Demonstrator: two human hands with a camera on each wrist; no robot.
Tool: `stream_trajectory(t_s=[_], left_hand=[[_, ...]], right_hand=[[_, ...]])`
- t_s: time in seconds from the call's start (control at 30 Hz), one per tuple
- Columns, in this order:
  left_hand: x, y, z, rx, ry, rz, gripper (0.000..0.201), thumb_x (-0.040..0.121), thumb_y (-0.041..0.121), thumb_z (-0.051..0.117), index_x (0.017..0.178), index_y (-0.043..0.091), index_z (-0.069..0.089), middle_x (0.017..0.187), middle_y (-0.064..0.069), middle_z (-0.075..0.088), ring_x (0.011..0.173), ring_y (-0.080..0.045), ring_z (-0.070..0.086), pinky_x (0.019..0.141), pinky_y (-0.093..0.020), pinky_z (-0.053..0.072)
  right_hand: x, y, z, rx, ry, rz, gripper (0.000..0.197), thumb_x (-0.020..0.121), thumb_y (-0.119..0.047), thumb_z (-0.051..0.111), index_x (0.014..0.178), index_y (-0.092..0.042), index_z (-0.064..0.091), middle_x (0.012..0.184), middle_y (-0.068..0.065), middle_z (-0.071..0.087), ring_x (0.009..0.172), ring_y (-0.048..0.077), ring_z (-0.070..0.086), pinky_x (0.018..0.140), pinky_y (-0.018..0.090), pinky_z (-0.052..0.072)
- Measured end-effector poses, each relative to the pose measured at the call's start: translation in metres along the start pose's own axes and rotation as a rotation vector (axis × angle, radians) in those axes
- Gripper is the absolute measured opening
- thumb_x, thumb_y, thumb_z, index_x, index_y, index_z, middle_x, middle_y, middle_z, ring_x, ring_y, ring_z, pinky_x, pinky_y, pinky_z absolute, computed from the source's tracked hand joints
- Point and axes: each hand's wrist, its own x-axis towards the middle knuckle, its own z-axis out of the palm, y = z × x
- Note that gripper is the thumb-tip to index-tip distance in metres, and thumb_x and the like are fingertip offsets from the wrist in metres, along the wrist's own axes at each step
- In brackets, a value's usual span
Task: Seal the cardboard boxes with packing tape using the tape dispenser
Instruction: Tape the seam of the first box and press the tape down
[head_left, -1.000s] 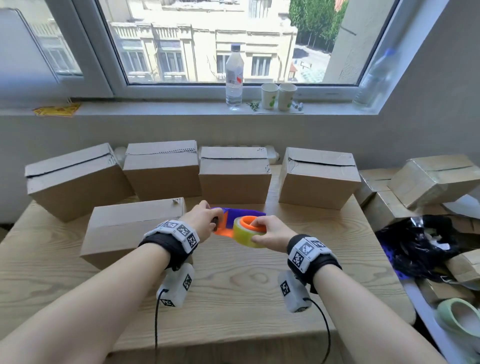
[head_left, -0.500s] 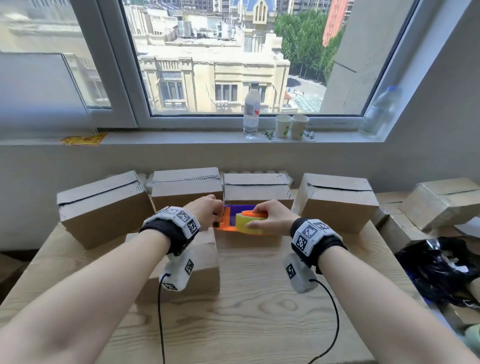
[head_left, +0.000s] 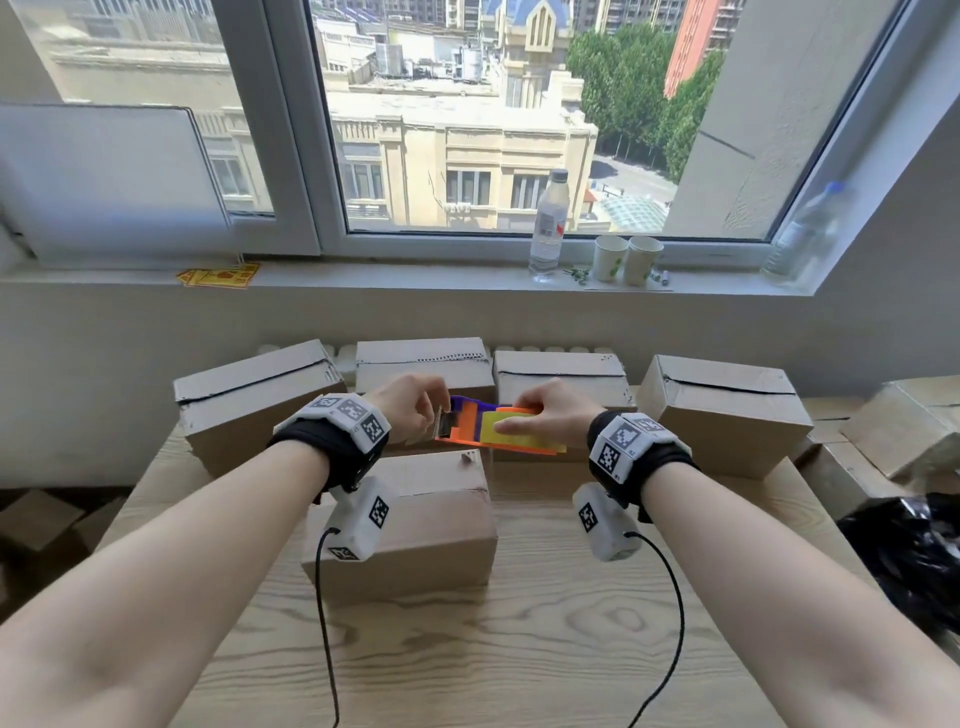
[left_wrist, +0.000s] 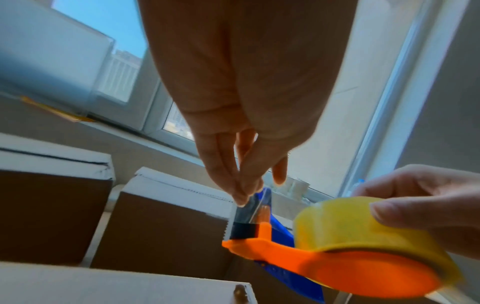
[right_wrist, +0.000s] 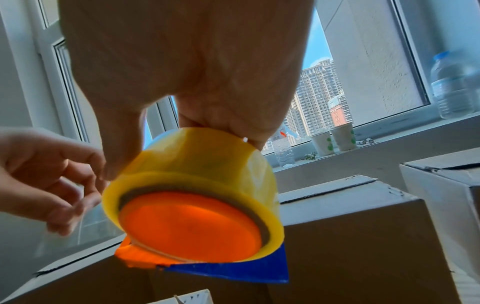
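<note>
Orange-and-blue tool: the tape dispenser (head_left: 485, 428) is held up in the air between both hands, above the near cardboard box (head_left: 415, 525) on the wooden table (head_left: 519, 649); its yellow tape roll (left_wrist: 363, 228) sits on the orange hub.
Right hand: the right hand (head_left: 550, 415) wraps over the roll, fingers curled round its yellow rim; it carries the whole tool.
Left hand: the left hand (left_wrist: 241, 115) pinches the clear tape end (left_wrist: 253, 207) just above the serrated cutter, thumb and fingertips pressed together on the film.
Boxes: four more boxes (head_left: 722, 410) stand in a row behind, flaps closed, dark seams showing, no tape that I can see on them.
Step, as I judge it: freeing the tape's leading edge before the first strip goes on; sealing not yet begun.
Risk: the thin film could fold back and stick to itself or to the fingers if pulled askew; it could snag on the cutter's teeth and tear short; gripping the roll may brake it, so the pull jerks.
Views: only the left wrist view shows the pinch on the film and the cutter's teeth; the right wrist view shows the roll's underside and blue plate, the left fingers blurred; the head view alone shows the box layout, plus a bottle (head_left: 549, 228) and paper cups (head_left: 626, 258) on the sill.
</note>
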Motion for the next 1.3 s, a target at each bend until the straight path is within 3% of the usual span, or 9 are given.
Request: stream_trajectory(t_s=[0.17, 0.3, 0.47, 0.57, 0.67, 0.8, 0.93, 1.1, 1.3], left_hand=[[-0.014, -0.028, -0.011, -0.113, 0.144, -0.121, 0.06, 0.076, 0.001, 0.071, 0.125, 0.02, 0.042, 0.095, -0.004, 0.064, 0.086, -0.021, 0.062, 0.079, -0.034, 0.052], [-0.02, -0.049, -0.016, -0.129, 0.189, -0.138, 0.049, 0.078, 0.003, 0.067, 0.121, 0.013, 0.046, 0.077, 0.005, 0.066, 0.075, -0.012, 0.06, 0.069, -0.023, 0.04], [-0.03, -0.068, -0.02, -0.243, 0.214, -0.176, 0.041, 0.079, 0.001, 0.068, 0.111, 0.011, 0.046, 0.071, 0.004, 0.06, 0.067, -0.015, 0.057, 0.073, -0.03, 0.048], [-0.035, -0.074, -0.023, -0.23, 0.261, -0.172, 0.037, 0.08, 0.001, 0.068, 0.107, 0.014, 0.047, 0.075, 0.001, 0.064, 0.067, -0.012, 0.058, 0.061, -0.019, 0.043], [-0.041, -0.08, -0.026, -0.193, 0.332, -0.204, 0.039, 0.078, 0.004, 0.07, 0.108, 0.016, 0.049, 0.089, -0.002, 0.064, 0.075, -0.016, 0.058, 0.068, -0.024, 0.045], [-0.049, -0.088, -0.025, -0.19, 0.332, -0.258, 0.04, 0.077, 0.008, 0.072, 0.106, 0.02, 0.048, 0.08, 0.003, 0.068, 0.07, -0.01, 0.059, 0.065, -0.024, 0.04], [-0.06, -0.095, -0.025, -0.24, 0.331, -0.282, 0.039, 0.072, 0.004, 0.073, 0.098, 0.017, 0.048, 0.073, 0.002, 0.07, 0.068, -0.011, 0.062, 0.057, -0.019, 0.04], [-0.074, -0.105, -0.024, -0.342, 0.315, -0.339, 0.038, 0.071, 0.001, 0.075, 0.093, 0.014, 0.046, 0.071, -0.001, 0.071, 0.069, -0.014, 0.065, 0.056, -0.022, 0.043], [-0.081, -0.113, -0.022, -0.32, 0.289, -0.368, 0.036, 0.072, 0.005, 0.076, 0.093, 0.017, 0.05, 0.074, 0.0, 0.071, 0.073, -0.012, 0.066, 0.058, -0.021, 0.042]], right_hand=[[0.009, -0.022, 0.005, -0.044, -0.027, -0.007, 0.029, 0.078, -0.048, 0.071, 0.088, -0.022, 0.064, 0.082, -0.004, 0.061, 0.076, 0.011, 0.057, 0.066, 0.023, 0.046], [0.016, -0.038, 0.012, -0.059, -0.058, -0.004, 0.038, 0.077, -0.052, 0.071, 0.092, -0.018, 0.068, 0.086, -0.001, 0.063, 0.079, 0.013, 0.058, 0.071, 0.029, 0.048], [0.024, -0.05, 0.018, -0.029, -0.117, 0.017, 0.035, 0.08, -0.05, 0.068, 0.085, -0.016, 0.065, 0.077, -0.003, 0.057, 0.072, 0.011, 0.051, 0.058, 0.022, 0.036], [0.026, -0.056, 0.022, 0.102, -0.136, 0.029, 0.025, 0.081, -0.037, 0.071, 0.078, -0.014, 0.062, 0.072, -0.003, 0.053, 0.069, 0.011, 0.047, 0.059, 0.023, 0.032], [0.029, -0.063, 0.025, 0.2, -0.156, 0.023, 0.015, 0.067, -0.03, 0.067, 0.068, -0.016, 0.063, 0.069, -0.001, 0.052, 0.068, 0.013, 0.045, 0.062, 0.026, 0.032], [0.031, -0.07, 0.03, 0.177, -0.176, 0.02, 0.011, 0.086, -0.01, 0.062, 0.076, -0.013, 0.063, 0.073, -0.002, 0.053, 0.07, 0.01, 0.047, 0.059, 0.022, 0.034], [0.03, -0.072, 0.031, 0.064, -0.189, 0.022, 0.017, 0.09, -0.021, 0.062, 0.096, -0.006, 0.067, 0.083, 0.003, 0.057, 0.083, 0.016, 0.05, 0.06, 0.02, 0.037], [0.024, -0.068, 0.023, -0.145, -0.106, 0.061, 0.041, 0.08, -0.056, 0.065, 0.077, -0.016, 0.063, 0.071, -0.004, 0.055, 0.067, 0.011, 0.051, 0.055, 0.023, 0.037], [0.019, -0.073, 0.027, -0.005, -0.146, 0.067, 0.025, 0.089, -0.036, 0.061, 0.084, -0.012, 0.063, 0.074, -0.002, 0.052, 0.081, 0.018, 0.05, 0.058, 0.024, 0.033]])
